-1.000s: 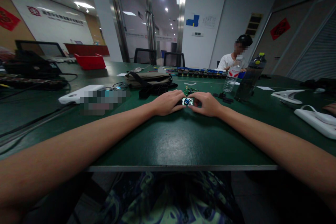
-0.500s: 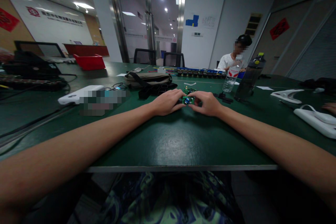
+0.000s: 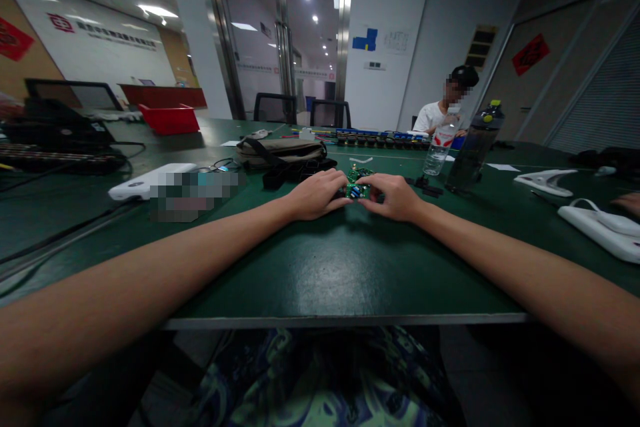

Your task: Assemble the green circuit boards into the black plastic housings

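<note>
Holding rect. grn PCB (image 3: 357, 192), L hand (image 3: 320, 195) & R hand (image 3: 394, 197)

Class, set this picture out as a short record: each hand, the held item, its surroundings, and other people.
Left hand: the left hand grips one side of a small circuit board
Right hand: the right hand grips the other side
Held item: green circuit board with blue parts
Just beyond: more green electronics
Left of centre: fabric bag
Right of centre: clear bottle, dark bottle
Surface: green table
Others: person in white, across the table
</note>
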`<state>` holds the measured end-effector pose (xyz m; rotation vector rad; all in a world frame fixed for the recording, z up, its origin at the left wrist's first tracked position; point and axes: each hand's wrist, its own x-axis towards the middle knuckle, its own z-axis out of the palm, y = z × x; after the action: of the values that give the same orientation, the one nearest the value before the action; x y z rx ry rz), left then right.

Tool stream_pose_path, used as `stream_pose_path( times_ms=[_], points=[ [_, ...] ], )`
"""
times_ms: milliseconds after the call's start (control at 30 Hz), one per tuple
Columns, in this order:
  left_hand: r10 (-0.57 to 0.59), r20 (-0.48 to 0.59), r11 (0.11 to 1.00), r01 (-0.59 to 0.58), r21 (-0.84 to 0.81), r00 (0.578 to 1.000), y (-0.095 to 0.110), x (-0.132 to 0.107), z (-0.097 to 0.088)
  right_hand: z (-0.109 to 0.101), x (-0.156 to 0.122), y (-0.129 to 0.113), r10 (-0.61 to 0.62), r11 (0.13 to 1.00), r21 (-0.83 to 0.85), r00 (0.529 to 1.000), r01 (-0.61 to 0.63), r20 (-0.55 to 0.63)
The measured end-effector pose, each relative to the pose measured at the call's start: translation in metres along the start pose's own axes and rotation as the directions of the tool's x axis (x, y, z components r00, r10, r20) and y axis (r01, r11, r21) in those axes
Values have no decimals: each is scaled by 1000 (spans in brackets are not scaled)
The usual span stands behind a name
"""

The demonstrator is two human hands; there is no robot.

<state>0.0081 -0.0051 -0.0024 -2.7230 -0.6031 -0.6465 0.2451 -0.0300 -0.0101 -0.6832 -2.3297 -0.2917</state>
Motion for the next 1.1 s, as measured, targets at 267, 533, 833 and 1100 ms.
stream_pose_path(
  times_ms=[267,533,833,1100],
  points=[
    [3,5,1000,-3,9,1000,1,0,-1,0,0,0,6,1000,19,1000,-6,-5],
    [18,-5,1000,-18,11,1000,1,0,-3,-1,0,0,-4,1000,5,1000,4,-9],
    [-5,-28,1000,6,17,1000,2,-1,-3,0,0,0,7,1000,3,1000,-7,-5],
    [17,-95,999,-12,51,995,3,-1,-5,0,-1,4,3,999,-52,1000,-4,-22]
  ],
)
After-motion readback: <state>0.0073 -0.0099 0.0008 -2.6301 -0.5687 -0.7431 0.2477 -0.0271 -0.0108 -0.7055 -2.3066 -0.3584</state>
